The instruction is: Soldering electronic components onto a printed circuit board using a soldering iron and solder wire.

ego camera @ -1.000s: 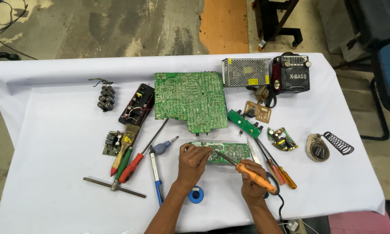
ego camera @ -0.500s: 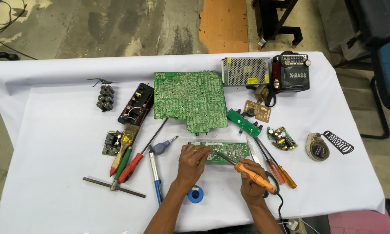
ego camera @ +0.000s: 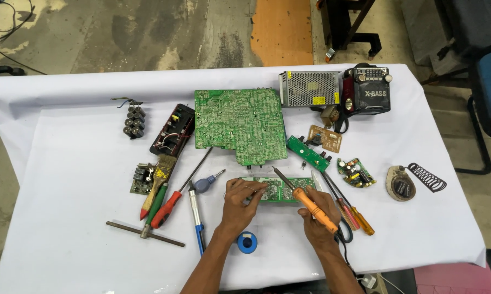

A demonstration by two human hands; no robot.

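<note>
Soldering iron over the small board, near the front edge

Hands work close to the near edge of the white-covered table (ego camera: 65, 245). We grip the orange-handled soldering iron (ego camera: 311, 206) in our right hand (ego camera: 319, 218), fingers closed round the handle, its tip slanting up and left onto the small green circuit board (ego camera: 281, 190). Our left hand (ego camera: 243, 201) rests on the board's left end, fingers curled and pinching what looks like a thin wire; we cannot tell more.

The board lies just below the large green circuit board (ego camera: 240, 124), with only a narrow strip of cloth between them. A blue solder spool (ego camera: 247, 242) sits between our forearms. To the left, a blue-handled tool (ego camera: 196, 218) and a red-handled screwdriver (ego camera: 172, 198) lie near; to the right, two more screwdrivers (ego camera: 354, 209) crowd just beside the iron. Open cloth stretches at far left and lower right. A soldering stand with coil (ego camera: 414, 182) sits well apart, toward the right edge.
</note>
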